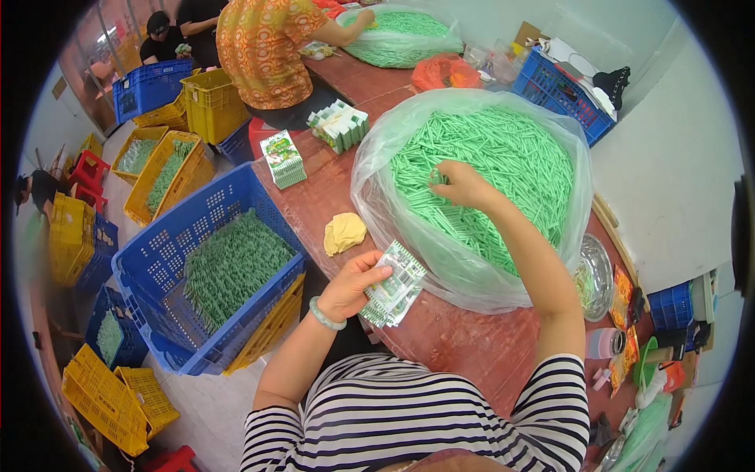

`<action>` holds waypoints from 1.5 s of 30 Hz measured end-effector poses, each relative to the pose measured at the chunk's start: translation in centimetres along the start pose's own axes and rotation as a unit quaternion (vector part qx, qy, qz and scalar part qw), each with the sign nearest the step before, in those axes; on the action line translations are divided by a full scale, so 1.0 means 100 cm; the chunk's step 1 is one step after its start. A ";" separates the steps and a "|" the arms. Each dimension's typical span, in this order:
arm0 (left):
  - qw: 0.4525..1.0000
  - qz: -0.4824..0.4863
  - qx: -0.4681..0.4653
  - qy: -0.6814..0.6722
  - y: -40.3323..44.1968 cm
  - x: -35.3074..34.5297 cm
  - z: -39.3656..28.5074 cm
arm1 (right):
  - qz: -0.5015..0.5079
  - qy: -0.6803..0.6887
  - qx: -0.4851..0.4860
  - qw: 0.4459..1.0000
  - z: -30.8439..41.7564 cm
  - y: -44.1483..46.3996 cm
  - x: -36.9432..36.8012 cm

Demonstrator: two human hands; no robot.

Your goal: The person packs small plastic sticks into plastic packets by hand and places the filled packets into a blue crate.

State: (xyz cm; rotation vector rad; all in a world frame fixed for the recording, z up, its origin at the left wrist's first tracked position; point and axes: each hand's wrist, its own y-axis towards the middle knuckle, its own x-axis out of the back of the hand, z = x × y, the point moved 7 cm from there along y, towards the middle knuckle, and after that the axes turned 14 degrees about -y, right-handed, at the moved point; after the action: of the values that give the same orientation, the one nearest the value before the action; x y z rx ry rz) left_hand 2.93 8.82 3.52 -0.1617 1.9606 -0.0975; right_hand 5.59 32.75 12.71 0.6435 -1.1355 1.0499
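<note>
Sticks (503, 149), thin and light green, lie heaped in a big clear plastic bag (376, 185) on the red worktop (464, 346). The right hand (464, 186) is down at the heap, its thumb and fingers bent; I cannot tell if a stick is caught between them. The left hand (344, 293) has its grip clamped on a small fan of flat green and white printed packets (401, 271), held just beside the bag. A crumpled pale yellow cloth (344, 233) lies near that hand, and a neat green and white stack (285, 161) stands farther off. Picking out sticks looks like the step in hand. Getting one out seems to call for a light pinch, with the packets held steady.
</note>
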 end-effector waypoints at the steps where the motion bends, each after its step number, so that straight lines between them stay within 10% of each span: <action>1: 1.000 0.002 -0.001 0.003 0.005 -0.006 0.001 | 0.013 0.076 -0.053 0.996 -0.006 -0.006 0.001; 20: 0.989 0.027 -0.053 0.136 0.061 -0.075 -0.004 | -0.159 0.260 -0.170 0.937 -0.091 -0.082 0.029; 45: 0.910 0.065 -0.152 0.380 0.111 -0.113 -0.003 | -0.213 0.380 -0.023 0.900 -0.031 -0.137 0.084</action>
State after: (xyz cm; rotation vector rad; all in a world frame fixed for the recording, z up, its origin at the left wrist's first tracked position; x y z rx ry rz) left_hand 6.17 21.55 12.37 -0.2176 2.7570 0.2782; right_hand 19.85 32.69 20.83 0.3544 -0.3078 0.7722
